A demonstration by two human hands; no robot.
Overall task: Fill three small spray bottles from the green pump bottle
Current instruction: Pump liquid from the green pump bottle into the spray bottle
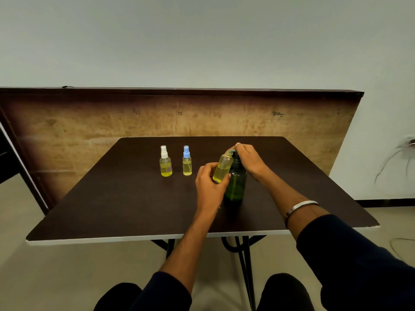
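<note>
The green pump bottle (236,182) stands right of the table's middle. My right hand (249,159) rests on top of its pump head, fingers curled over it. My left hand (210,182) grips a small uncapped spray bottle (222,168), tilted with its mouth up against the pump spout; yellow liquid fills most of it. Two more small bottles stand upright to the left, both holding yellow liquid: one with a white sprayer cap (165,162), one with a blue sprayer cap (187,161).
The dark brown table (112,198) has a white front edge. A wooden board (89,122) leans behind it against the wall. Cables hang from a wall socket (409,142) at the right. My knees show below the table edge.
</note>
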